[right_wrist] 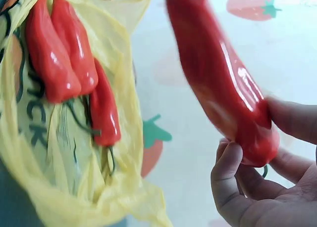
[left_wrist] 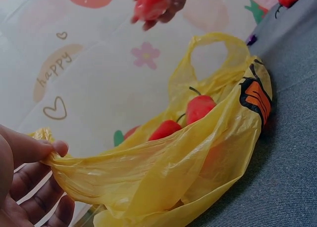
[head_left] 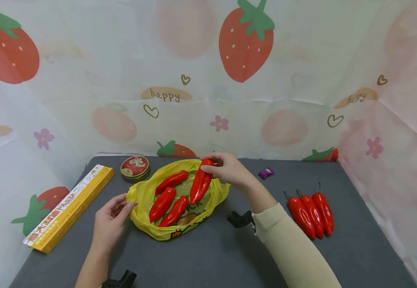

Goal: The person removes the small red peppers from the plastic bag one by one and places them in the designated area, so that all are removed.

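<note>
My left hand point(head_left: 112, 219) pinches the left edge of a yellow plastic bag point(head_left: 140, 218), which lies spread open on the table; the left wrist view shows thumb and fingertip on the gathered film. Inside the bag rest 3 red peppers point(head_left: 162, 205), stems visible in the right wrist view. My right hand point(head_left: 230, 170) holds another red pepper point(head_left: 201, 185) by its stem end, above the bag's far right part. In the right wrist view that pepper point(right_wrist: 218, 71) is gripped between thumb and fingers, its body pointing away from the palm.
On the right of the grey table point(head_left: 359, 248) several red peppers point(head_left: 310, 216) lie side by side. A small purple wrapped candy point(head_left: 266, 173) sits behind them. Left of the bag are a round red-lidded tin point(head_left: 135, 168) and a long yellow box point(head_left: 69, 208). A strawberry-print cloth point(head_left: 208, 80) hangs behind.
</note>
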Demonstrator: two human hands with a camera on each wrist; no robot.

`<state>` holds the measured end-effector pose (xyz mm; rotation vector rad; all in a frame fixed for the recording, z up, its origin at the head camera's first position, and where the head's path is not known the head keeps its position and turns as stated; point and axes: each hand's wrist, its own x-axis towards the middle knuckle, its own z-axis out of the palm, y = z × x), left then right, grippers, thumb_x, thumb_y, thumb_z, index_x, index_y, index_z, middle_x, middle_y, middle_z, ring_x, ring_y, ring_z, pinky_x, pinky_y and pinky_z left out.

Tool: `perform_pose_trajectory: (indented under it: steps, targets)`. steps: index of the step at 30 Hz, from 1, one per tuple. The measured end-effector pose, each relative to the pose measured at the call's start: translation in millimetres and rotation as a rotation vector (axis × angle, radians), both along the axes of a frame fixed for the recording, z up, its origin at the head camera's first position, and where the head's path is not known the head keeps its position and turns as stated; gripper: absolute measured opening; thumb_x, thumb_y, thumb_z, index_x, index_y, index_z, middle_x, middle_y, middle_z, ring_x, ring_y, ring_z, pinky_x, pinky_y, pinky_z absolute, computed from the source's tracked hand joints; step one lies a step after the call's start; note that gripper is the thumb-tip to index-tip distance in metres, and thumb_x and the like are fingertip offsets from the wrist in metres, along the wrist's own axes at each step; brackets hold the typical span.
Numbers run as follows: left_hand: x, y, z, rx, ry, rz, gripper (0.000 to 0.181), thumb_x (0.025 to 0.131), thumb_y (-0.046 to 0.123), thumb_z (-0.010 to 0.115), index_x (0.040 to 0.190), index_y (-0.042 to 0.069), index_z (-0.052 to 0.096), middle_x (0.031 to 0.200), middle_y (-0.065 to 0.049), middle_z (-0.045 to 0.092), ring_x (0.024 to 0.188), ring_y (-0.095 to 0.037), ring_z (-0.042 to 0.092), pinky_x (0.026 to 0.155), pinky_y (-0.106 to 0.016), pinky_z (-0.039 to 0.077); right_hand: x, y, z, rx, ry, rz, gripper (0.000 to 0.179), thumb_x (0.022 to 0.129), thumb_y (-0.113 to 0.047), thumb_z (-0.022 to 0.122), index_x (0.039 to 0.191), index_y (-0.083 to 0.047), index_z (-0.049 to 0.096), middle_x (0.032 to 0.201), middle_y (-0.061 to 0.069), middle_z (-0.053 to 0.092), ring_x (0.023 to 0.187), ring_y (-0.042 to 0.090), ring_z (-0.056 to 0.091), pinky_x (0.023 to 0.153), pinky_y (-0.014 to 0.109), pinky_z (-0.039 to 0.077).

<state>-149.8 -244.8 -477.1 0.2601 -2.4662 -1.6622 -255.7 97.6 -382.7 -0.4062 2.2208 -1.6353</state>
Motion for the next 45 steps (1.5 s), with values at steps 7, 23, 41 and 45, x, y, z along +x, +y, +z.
perform_pose_trajectory:
  steps: [7, 23, 41, 45]
  targets:
    - [3.0, -1.9, 2.4, -0.03, -0.006, 0.005, 0.044, 0.1, 0.04, 0.063, 0.136, 0.016, 0.061, 0.116, -0.002, 0.07, 0.099, -0.005, 0.062, 0.083, -0.01, 0.051, 10.0, 42.6, -8.3, -0.02, 0.035, -0.032, 0.035, 0.097, -0.021, 0.069, 0.132, -0.016, 0.063, 0.132, 0.012, 0.061, 0.114, 0.03, 0.062, 0.091, 0.046, 0.058]
    - [-1.2, 0.0, 1.6, 0.006, 0.027, -0.025, 0.041, 0.1, 0.032, 0.064, 0.137, 0.014, 0.061, 0.118, -0.006, 0.071, 0.099, -0.003, 0.062, 0.084, -0.01, 0.052, 35.9, 165.1, -43.0, 0.16, 0.076, -0.19, 0.046, 0.091, -0.04, 0.075, 0.13, -0.017, 0.065, 0.139, 0.01, 0.059, 0.115, 0.03, 0.067, 0.096, 0.048, 0.056]
    - [-0.6, 2.7, 1.0, -0.008, -0.02, 0.005, 0.043, 0.1, 0.035, 0.062, 0.137, 0.013, 0.06, 0.119, -0.007, 0.07, 0.101, 0.0, 0.063, 0.085, -0.008, 0.05, 62.5, 201.1, -74.8, 0.595, 0.241, -0.158, 0.032, 0.098, -0.018, 0.066, 0.129, -0.008, 0.068, 0.131, 0.019, 0.065, 0.125, 0.043, 0.055, 0.101, 0.061, 0.048]
    - [-2.3, 4.2, 0.3, -0.001, -0.02, 0.016, 0.041, 0.1, 0.033, 0.063, 0.136, 0.013, 0.061, 0.117, -0.004, 0.071, 0.1, -0.001, 0.064, 0.084, -0.009, 0.051, 66.7, 200.4, -74.8, 0.652, 0.284, -0.184, 0.03, 0.098, -0.016, 0.065, 0.127, -0.008, 0.069, 0.129, 0.02, 0.066, 0.123, 0.045, 0.056, 0.1, 0.063, 0.046]
